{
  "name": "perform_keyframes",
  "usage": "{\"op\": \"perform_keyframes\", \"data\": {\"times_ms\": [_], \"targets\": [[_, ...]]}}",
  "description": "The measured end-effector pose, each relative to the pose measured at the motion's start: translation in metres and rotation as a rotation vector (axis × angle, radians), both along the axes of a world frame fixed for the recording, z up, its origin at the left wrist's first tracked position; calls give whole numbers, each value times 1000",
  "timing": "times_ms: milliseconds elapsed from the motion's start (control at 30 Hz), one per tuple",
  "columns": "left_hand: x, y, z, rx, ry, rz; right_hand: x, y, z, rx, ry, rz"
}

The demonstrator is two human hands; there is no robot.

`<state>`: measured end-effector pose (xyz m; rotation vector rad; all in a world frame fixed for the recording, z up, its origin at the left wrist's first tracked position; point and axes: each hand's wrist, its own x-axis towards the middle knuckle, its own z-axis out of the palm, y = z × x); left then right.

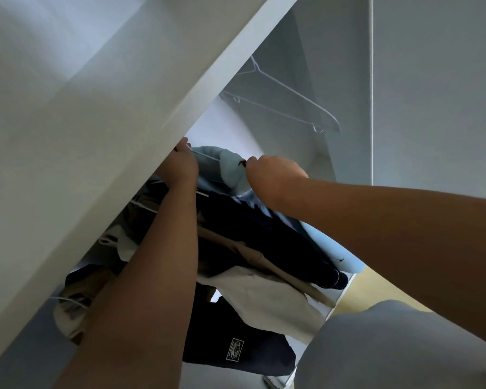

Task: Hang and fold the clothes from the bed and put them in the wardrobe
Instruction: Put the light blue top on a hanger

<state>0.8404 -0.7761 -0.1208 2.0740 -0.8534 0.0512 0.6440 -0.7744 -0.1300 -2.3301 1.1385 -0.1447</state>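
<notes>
Both my arms reach up into the open wardrobe (306, 66). My left hand (186, 164) grips the thin white wire of a hanger (205, 156) right under the wardrobe's tilted front panel. My right hand (272, 175) pinches the light blue garment (230, 169) that sits on that hanger, at its shoulder. The blue cloth continues down to the right under my right forearm. Below it hang a dark navy garment (264, 237), a beige one (267, 293) and another navy piece with a white label (236, 346). The hanger's hook and the rail are hidden.
An empty white wire hanger (289, 99) hangs further back to the right inside the wardrobe. The white front panel (96, 136) fills the left of the view. More clothes (76, 299) hang at the lower left. A wall (438, 94) stands at the right, with yellowish floor (376, 287) below.
</notes>
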Motion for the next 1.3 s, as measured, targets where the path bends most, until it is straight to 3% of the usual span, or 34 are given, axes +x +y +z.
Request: {"op": "perform_keyframes", "data": {"times_ms": [167, 333, 433, 567, 633, 767, 933, 1300], "targets": [[-1, 8, 1, 266, -235, -26, -2, -4, -17, -128, 25, -10], [-19, 4, 18, 683, -396, -13, -9, -17, -31, -125, 39, 38], [-43, -18, 28, 684, -442, -121, -21, -25, -40, -2, -15, 16], [-87, -60, 18, 342, 137, -432, -49, -34, -46, 229, -211, -270], [-105, -89, 8, 300, 380, -494, -64, -39, -50, 244, -309, -415], [-120, -146, -8, 263, 804, -453, -92, -38, -52, 181, -327, -566], [-130, -180, -31, 233, 916, -359, -118, -30, -55, 154, -323, -605], [-148, -164, -22, -147, 996, -347, -137, -23, -50, 118, -438, -737]]}}
